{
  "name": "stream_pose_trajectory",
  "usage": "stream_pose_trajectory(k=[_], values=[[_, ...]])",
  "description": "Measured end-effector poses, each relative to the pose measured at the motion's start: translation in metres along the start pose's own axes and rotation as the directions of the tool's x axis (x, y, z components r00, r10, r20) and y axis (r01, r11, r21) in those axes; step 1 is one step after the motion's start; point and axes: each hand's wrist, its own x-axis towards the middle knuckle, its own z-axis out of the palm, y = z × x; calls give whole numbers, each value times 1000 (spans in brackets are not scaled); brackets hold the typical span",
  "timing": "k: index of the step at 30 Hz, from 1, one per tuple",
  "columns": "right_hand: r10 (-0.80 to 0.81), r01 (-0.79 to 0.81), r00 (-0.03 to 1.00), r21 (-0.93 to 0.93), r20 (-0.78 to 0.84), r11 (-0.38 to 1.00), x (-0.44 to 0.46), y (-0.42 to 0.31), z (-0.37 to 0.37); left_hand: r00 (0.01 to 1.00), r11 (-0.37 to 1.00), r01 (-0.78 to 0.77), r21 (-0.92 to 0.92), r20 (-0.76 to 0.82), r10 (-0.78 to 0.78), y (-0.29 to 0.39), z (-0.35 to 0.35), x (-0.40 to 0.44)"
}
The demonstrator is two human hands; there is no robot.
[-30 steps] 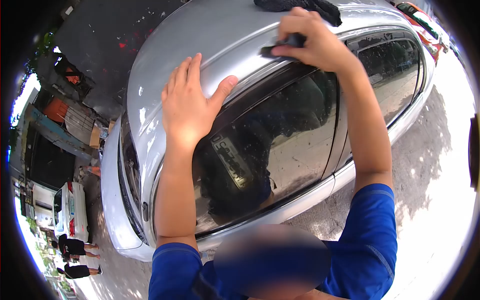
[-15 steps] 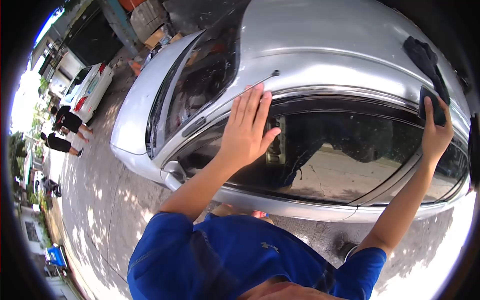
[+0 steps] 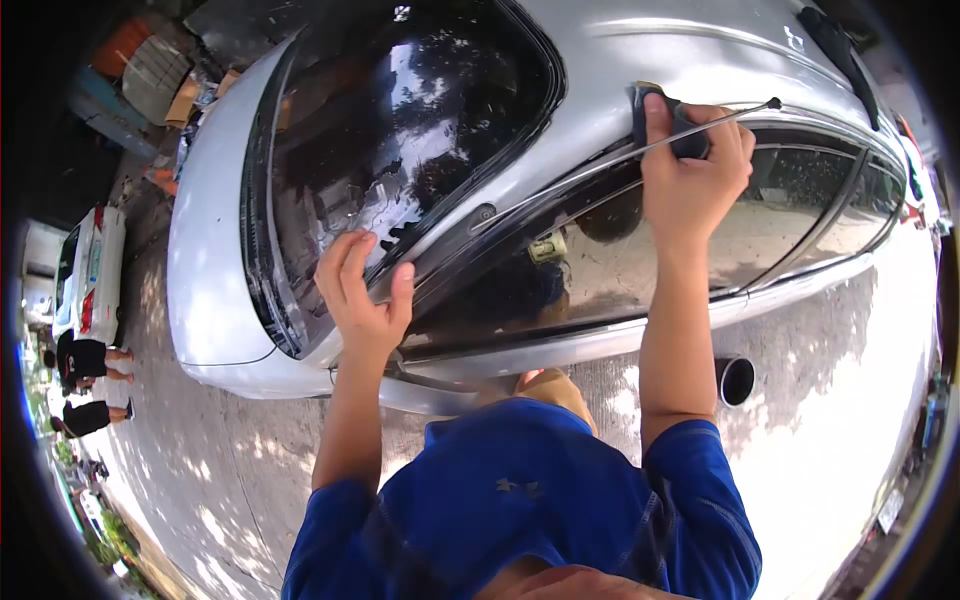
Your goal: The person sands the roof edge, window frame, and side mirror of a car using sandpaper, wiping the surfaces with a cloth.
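At the far left, a white car (image 3: 90, 275) stands cut off by the dark lens border, and two people (image 3: 88, 382) beside its rear are too small to make out in detail. The silver car (image 3: 215, 280) occupies the centre; the upper edge of its windshield (image 3: 400, 130) runs out of view, and reflections mask the interior. The left hand (image 3: 362, 300) is positioned at the windshield's lower side corner, with its fingers spread and the thumb standing apart; it grips nothing, and firm contact with the glass cannot be confirmed. An antenna (image 3: 590, 175) extends from the windshield pillar along the side edge of the roof (image 3: 600, 60); its rod crosses in front of the right hand (image 3: 697, 180). The right hand's fingers are closed around a dark pad (image 3: 692, 148), located on the roof's side edge, above the side windows. The thumb covers the pad's middle, and its underside is hidden. Below, on the ground, sits a dark round container (image 3: 737, 382); its contents cannot be made out. At the far right, a black cloth (image 3: 840, 60) lies across the roof's side edge, its outer part fading into shadow.
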Motion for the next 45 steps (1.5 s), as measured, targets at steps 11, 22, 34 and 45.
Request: stream_pose_trajectory(k=[11, 22, 34, 45], values=[[-120, 133, 988, -135, 100, 982, -87, -69, 25, 993, 999, 14, -41, 114, -10, -70, -7, -71], [295, -271, 940, 151, -169, 951, -36, -58, 42, 986, 995, 6, -103, 168, 12, -68, -17, -62], [79, -81, 987, -9, -141, 997, -109, -81, 37, 991, 996, -24, -89, 129, 36, -70, -9, -62], [323, -317, 913, 64, -248, 946, -101, -70, 28, 983, 996, -35, -83, 178, 50, -69, -22, -73]])
